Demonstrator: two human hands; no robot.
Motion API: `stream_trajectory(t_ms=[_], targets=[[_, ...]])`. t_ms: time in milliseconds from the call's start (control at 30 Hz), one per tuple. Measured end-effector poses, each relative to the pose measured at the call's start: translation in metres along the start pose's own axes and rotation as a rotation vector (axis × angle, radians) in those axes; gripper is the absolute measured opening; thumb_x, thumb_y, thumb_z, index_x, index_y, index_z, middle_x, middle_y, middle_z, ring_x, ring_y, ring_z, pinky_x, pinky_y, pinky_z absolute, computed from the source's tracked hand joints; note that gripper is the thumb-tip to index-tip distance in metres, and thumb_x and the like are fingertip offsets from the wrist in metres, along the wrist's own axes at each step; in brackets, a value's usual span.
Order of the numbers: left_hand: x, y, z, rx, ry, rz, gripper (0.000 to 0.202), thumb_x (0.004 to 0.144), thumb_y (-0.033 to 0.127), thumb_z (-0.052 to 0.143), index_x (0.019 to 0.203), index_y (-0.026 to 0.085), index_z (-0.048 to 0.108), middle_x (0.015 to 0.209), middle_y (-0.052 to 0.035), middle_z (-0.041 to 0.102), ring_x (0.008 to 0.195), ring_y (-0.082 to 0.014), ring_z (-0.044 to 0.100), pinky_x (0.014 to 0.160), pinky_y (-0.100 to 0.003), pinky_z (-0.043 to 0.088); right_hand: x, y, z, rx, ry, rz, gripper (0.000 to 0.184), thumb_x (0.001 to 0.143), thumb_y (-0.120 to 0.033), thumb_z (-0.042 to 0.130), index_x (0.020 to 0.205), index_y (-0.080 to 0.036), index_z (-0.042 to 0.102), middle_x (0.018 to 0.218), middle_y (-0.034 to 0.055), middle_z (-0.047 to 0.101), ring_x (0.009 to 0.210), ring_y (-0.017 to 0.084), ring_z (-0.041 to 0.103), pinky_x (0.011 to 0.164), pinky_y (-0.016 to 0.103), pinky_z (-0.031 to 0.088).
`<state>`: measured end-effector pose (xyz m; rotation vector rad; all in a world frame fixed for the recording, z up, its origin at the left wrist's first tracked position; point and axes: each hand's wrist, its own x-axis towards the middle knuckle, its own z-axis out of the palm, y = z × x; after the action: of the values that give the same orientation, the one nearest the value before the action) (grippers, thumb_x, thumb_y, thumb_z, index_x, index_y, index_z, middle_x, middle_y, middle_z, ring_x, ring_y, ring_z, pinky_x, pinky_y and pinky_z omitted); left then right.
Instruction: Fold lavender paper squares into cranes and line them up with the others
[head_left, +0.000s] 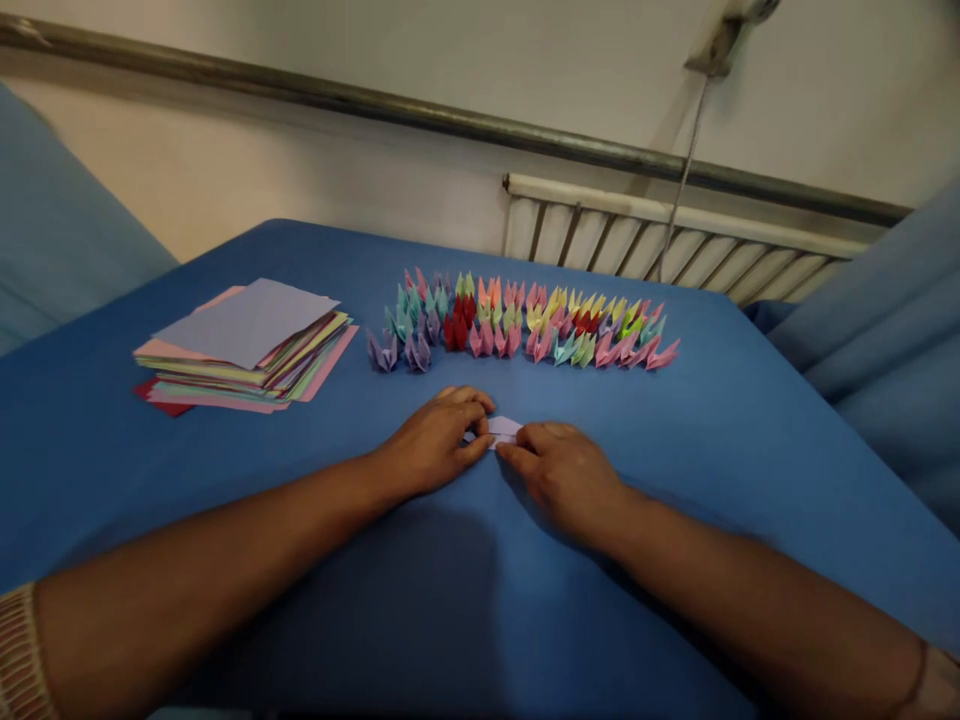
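Note:
A small piece of folded pale lilac paper (pixel 504 428) lies on the blue table between my two hands. My left hand (pixel 442 435) grips its left end, with the thumb and fingers closed over the edge. On the opposite side, my right hand (pixel 566 470) pinches the right end, thumb and forefinger pressed at the near edge. Parts of the paper are covered by my fingers, so its full shape is hidden. Just beyond my hands stand rows of folded paper cranes (pixel 484 338) in pink, red, yellow, green, teal and purple.
A stack of coloured paper sheets (pixel 247 325), lilac on top, sits at the left of the blue table (pixel 675 430). Behind the table are a wall rail (pixel 450 120) and a radiator (pixel 600 235). Blue curtains (pixel 885 330) hang at both sides.

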<state>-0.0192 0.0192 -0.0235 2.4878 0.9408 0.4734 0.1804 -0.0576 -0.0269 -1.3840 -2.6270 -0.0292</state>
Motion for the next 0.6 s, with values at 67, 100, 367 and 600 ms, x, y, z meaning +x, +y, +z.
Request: stream_trajectory(t_ms=[67,100,367,600], targets=[[-0.0001,0.0002,-0.0021,-0.021,-0.011,-0.008,0.009,0.084,0.026,0.058,0.078,0.020,0.062,0.113,-0.0061,0.061,0.109,-0.0231,0.056,0.096,-0.038,0.044,-0.0019,-0.0020,-0.0003,-0.021,0.002,0.011,0.027,0.095,-0.017,0.045,0.115,-0.016,0.064,0.094,0.0086,0.063,0.083,0.022,0.053,0.074,0.036,0.039],[-0.0003,0.0001,-0.0033,-0.033,-0.022,-0.006,0.009,0.083,0.027,0.059,0.080,0.020,0.062,0.116,-0.0061,0.060,0.111,-0.0236,0.055,0.096,-0.039,0.044,-0.0026,-0.0029,-0.0005,-0.024,0.001,0.016,0.026,0.095,-0.017,0.045,0.113,-0.015,0.065,0.094,0.0090,0.063,0.083,0.022,0.053,0.074,0.036,0.040],[-0.0015,-0.0031,-0.0073,-0.071,-0.076,-0.015,0.009,0.082,0.029,0.064,0.086,0.020,0.063,0.125,-0.0062,0.058,0.119,-0.0250,0.051,0.101,-0.041,0.041,-0.0046,-0.0076,-0.0039,-0.003,-0.028,0.051,0.025,0.096,-0.015,0.043,0.103,-0.012,0.067,0.095,0.0104,0.063,0.087,0.022,0.053,0.077,0.035,0.043],[-0.0006,-0.0057,-0.0017,-0.103,-0.029,-0.016,0.007,0.082,0.028,0.062,0.081,0.021,0.062,0.120,-0.0052,0.059,0.117,-0.0230,0.053,0.100,-0.040,0.043,-0.0053,-0.0093,-0.0089,0.010,-0.080,0.036,0.025,0.096,-0.017,0.045,0.108,-0.012,0.066,0.100,0.0118,0.063,0.093,0.024,0.054,0.083,0.037,0.047]])
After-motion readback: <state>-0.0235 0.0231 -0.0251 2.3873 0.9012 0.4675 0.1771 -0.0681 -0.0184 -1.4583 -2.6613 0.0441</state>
